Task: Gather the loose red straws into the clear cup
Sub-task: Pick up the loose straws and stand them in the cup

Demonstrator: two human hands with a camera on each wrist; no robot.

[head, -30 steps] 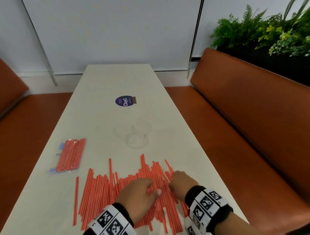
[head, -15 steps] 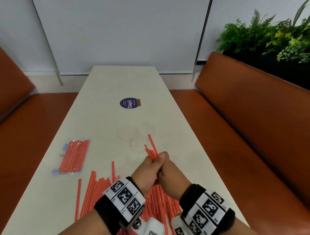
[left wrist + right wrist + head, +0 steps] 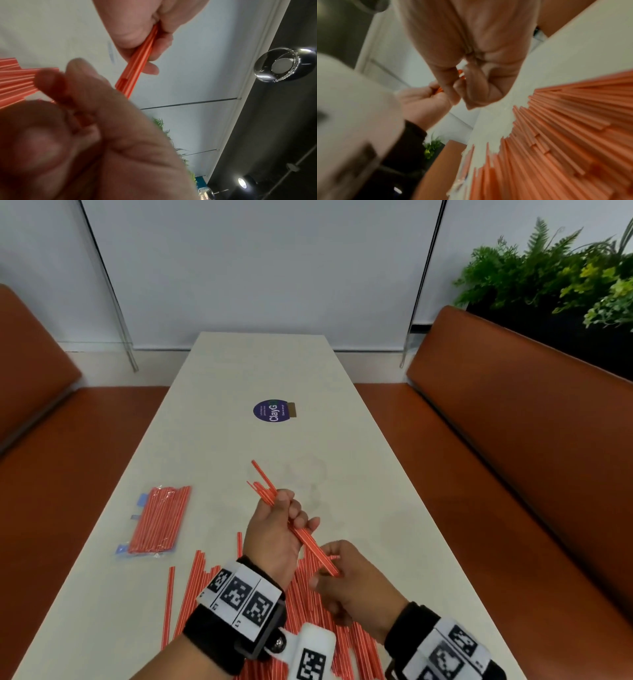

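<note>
My left hand (image 3: 289,513) grips a small bundle of red straws (image 3: 265,489) around its middle, held above the table and slanting from far left to near right. My right hand (image 3: 327,563) pinches the near end of the same bundle. In the left wrist view the right hand (image 3: 154,44) pinches the bundle (image 3: 137,63). The right wrist view shows my fingertips (image 3: 452,83) closed on a straw end. Many loose red straws (image 3: 202,594) lie fanned on the table under my wrists. The clear cup (image 3: 313,484) lies faintly visible just beyond my left hand.
A sealed packet of red straws (image 3: 159,520) lies on the white table (image 3: 394,508) at the left. A round purple sticker (image 3: 272,410) sits farther up. Orange benches (image 3: 513,457) flank both sides, with plants behind the right one.
Both hands rose from the pile with a bundle of straws. Since half a second ago the right hand has slid down to the bundle's near end, while the left keeps hold of the middle.
</note>
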